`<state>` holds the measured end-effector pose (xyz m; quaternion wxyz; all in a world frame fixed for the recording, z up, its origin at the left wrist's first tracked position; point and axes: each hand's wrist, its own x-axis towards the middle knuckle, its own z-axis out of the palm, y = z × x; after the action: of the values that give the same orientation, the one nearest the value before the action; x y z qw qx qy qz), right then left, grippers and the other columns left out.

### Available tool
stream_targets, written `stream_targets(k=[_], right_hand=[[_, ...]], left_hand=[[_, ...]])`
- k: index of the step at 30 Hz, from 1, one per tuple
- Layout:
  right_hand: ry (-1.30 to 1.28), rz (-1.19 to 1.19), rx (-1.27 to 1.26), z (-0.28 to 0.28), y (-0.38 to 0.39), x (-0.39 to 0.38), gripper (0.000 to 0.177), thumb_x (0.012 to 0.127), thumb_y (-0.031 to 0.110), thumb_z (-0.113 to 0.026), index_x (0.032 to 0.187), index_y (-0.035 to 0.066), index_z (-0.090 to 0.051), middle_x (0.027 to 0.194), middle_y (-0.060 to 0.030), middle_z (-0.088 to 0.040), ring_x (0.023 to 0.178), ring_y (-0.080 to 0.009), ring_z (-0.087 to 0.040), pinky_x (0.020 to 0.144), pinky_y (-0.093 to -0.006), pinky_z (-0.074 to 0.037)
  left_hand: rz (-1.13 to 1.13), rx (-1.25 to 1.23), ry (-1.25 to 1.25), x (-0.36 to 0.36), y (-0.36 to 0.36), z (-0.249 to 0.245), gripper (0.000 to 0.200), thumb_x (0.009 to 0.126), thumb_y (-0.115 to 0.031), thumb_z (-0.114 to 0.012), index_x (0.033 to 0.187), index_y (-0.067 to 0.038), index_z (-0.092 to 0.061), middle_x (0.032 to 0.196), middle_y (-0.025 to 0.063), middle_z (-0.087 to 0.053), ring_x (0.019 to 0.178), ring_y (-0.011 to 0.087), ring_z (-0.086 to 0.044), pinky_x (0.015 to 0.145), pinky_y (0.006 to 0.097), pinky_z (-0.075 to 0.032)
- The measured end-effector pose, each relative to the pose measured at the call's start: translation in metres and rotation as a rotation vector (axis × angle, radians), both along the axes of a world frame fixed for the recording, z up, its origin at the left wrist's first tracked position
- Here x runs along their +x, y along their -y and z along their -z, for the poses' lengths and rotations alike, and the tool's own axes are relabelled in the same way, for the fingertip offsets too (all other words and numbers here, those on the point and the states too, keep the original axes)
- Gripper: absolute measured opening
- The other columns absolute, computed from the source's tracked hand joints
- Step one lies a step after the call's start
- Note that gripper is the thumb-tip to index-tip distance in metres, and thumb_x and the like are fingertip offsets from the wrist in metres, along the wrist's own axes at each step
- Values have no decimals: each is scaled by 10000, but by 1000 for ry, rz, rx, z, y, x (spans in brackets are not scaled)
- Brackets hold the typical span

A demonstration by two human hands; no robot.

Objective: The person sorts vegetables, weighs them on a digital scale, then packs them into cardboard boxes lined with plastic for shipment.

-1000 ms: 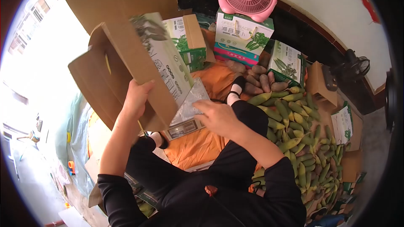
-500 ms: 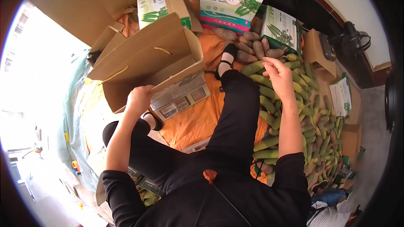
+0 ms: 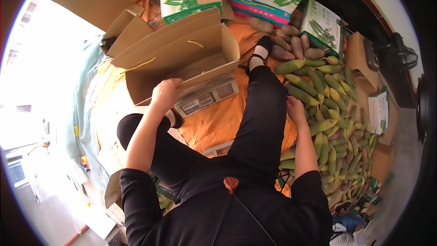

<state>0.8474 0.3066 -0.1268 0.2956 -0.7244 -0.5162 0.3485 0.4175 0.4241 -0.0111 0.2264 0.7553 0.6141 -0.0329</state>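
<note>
The open brown box (image 3: 211, 74) is set on the far left part of the orange sheet (image 3: 195, 133), with its top open. Its near edge is pinched by the left hand (image 3: 167, 93), with the grip closed on the rim. The right hand (image 3: 296, 108) is held low by the right knee (image 3: 269, 86), beside the long green roots (image 3: 322, 126); whether its grip is closed on one cannot be told. Open room is left on the sheet between the box's near edge and the legs. The sheet's right side is crowded by the roots.
</note>
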Motion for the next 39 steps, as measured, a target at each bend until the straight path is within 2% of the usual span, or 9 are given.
stream_targets(k=[3, 5, 8, 12, 15, 21, 27, 35, 39], right_hand=[[51, -17, -49, 20, 5, -2, 161, 871, 97, -546, 955, -16, -624, 701, -129, -616, 637, -217, -627, 609, -328, -471], [257, -141, -27, 53, 10, 7, 135, 873, 86, -523, 889, -13, -613, 684, -138, -601, 640, -229, -612, 599, -339, -453], [135, -62, 22, 94, 18, 12, 138, 875, 95, -515, 840, -1, -608, 691, -145, -601, 633, -251, -591, 589, -348, -440], [-292, 107, -33, 86, 14, -7, 126, 861, 122, -553, 857, 18, -625, 750, -164, -632, 691, -285, -612, 615, -361, -457], [-18, -14, -59, 83, 24, -9, 154, 849, 147, -584, 931, 38, -654, 833, -178, -659, 808, -313, -646, 695, -385, -491], [215, -103, -116, 80, 39, -4, 198, 829, 167, -595, 979, 59, -665, 926, -187, -661, 903, -360, -624, 774, -416, -499], [202, -74, -329, 97, 51, 0, 232, 847, 146, -543, 1011, 30, -661, 982, -183, -661, 942, -333, -622, 805, -370, -482], [252, -32, -446, 148, 73, 42, 224, 845, 151, -515, 962, 33, -665, 958, -195, -650, 892, -363, -610, 765, -421, -482], [489, -23, -408, 149, 65, 68, 215, 822, 158, -509, 933, 62, -667, 905, -203, -648, 882, -378, -609, 773, -444, -485]], left_hand=[[-10, 52, 168, -6, -1, -15, 367, 797, -276, -648, 1097, -66, -637, 1073, 179, -617, 1029, 324, -577, 889, 410, -452], [-82, 401, 157, -17, -6, -22, 380, 792, -287, -663, 1088, -50, -638, 1083, 159, -610, 1057, 340, -552, 894, 414, -449], [-172, 596, -27, -44, -23, -12, 446, 800, -305, -664, 1168, -64, -594, 1172, 172, -563, 1119, 381, -491, 943, 424, -420], [-199, 329, -157, -75, -25, 30, 593, 835, -364, -625, 1326, -80, -452, 1253, 202, -519, 1155, 408, -460, 986, 455, -382], [-241, 27, 261, -79, -21, 37, 424, 871, -296, -601, 1190, -17, -583, 1114, 204, -625, 1055, 309, -603, 899, 356, -462], [-203, 126, 405, -37, -5, -21, 367, 869, -206, -608, 1177, -8, -586, 1134, 177, -614, 1070, 293, -586, 913, 356, -447], [1, 135, 96, -8, 17, -8, 552, 748, -142, -691, 1263, -41, -522, 1163, 183, -572, 1110, 335, -535, 934, 392, -426], [-72, 271, -53, -7, 18, 32, 271, 764, -117, -664, 1026, -76, -613, 958, 112, -649, 897, 312, -616, 768, 393, -483], [-100, 292, -71, -1, 20, 30, 193, 786, -131, -649, 968, -72, -624, 901, 120, -649, 848, 313, -622, 731, 395, -486]])
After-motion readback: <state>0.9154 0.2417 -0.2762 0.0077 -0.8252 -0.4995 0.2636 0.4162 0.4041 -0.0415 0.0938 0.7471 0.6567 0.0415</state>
